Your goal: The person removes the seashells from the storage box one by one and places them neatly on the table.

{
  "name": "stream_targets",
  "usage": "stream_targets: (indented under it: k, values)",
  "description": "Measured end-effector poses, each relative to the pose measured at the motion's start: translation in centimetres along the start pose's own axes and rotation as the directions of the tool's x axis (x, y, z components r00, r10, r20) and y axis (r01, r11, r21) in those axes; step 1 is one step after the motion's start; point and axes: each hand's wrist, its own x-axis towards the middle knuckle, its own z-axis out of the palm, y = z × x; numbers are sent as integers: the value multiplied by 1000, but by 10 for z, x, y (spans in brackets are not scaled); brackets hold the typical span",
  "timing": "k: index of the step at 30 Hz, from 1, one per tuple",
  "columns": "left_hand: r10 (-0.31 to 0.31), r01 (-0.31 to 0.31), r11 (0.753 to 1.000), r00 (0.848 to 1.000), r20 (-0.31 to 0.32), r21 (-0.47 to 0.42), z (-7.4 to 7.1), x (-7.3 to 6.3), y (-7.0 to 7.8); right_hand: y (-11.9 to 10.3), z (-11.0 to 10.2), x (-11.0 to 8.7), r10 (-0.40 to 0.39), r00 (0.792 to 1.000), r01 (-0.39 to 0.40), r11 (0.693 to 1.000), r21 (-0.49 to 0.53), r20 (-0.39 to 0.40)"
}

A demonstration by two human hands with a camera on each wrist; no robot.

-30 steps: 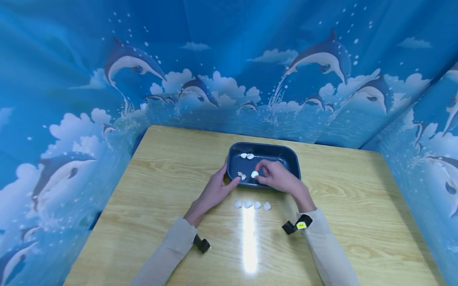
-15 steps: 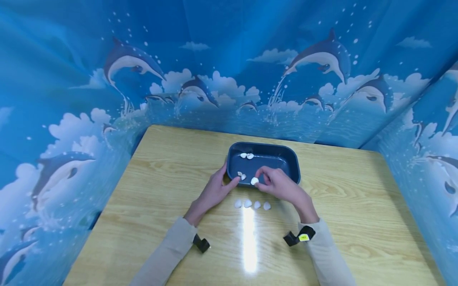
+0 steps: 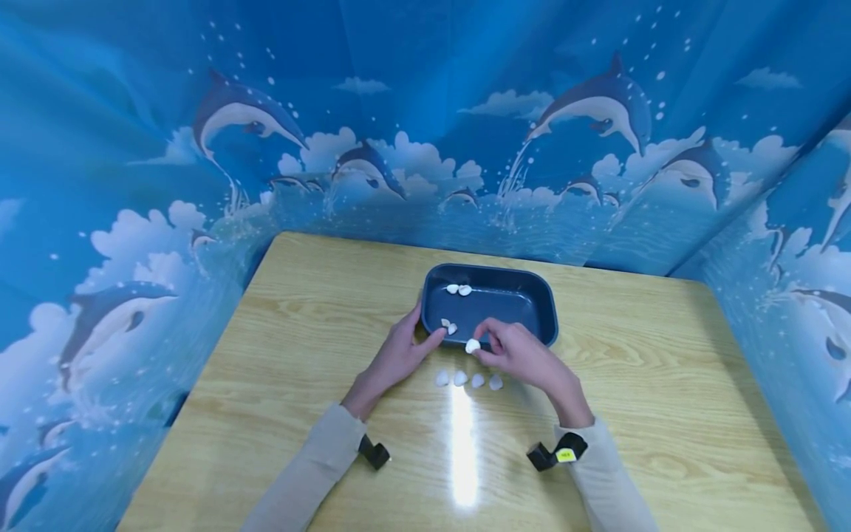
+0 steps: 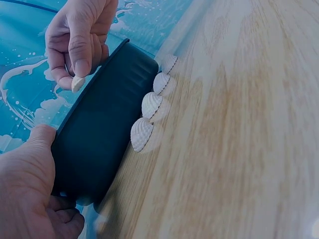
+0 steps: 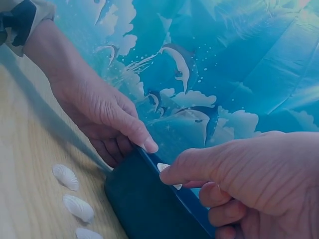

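A dark blue rectangular tub (image 3: 545, 325) lies near the table's back edge. My left hand (image 3: 403, 346) holds its front left corner, the thumb on the rim and the fingers curled along the outside, as the right wrist view (image 5: 97, 107) confirms. Between thumb and forefinger, my right hand (image 3: 521, 355) pinches a white seashell (image 3: 472, 346), just above the tub's front rim. Inside the tub are two pale seashells (image 3: 465, 290) at the back left and two smaller ones (image 3: 452, 329) at the front left.
Several white ribbed seashells (image 4: 152, 105) stand in a row on the wooden table (image 3: 332, 295), just before the tub's front wall. A blue dolphin-print curtain (image 3: 425, 148) hangs behind and beside the table. Glare crosses the tabletop.
My right hand has drawn back toward me with its seashell, from over the tub's floor to its front rim. The left hand and the tub have stayed almost still.
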Motion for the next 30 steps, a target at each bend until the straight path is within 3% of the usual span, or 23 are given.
stream_targets:
  k: [13, 23, 30]
  values:
    - [-26, 26, 1000, 1000, 3, 1, 0, 0, 0, -14, 17, -13, -32, 998, 33, 999, -15, 60]
    - [22, -22, 1000, 1000, 0, -21, -2, 0, 2, -20, 35, -11, -80, 993, 82, 996, -19, 92]
    - [3, -3, 1000, 1000, 0, -1, -1, -1, 1, -21, 46, -10, -73, 988, 76, 997, -17, 140]
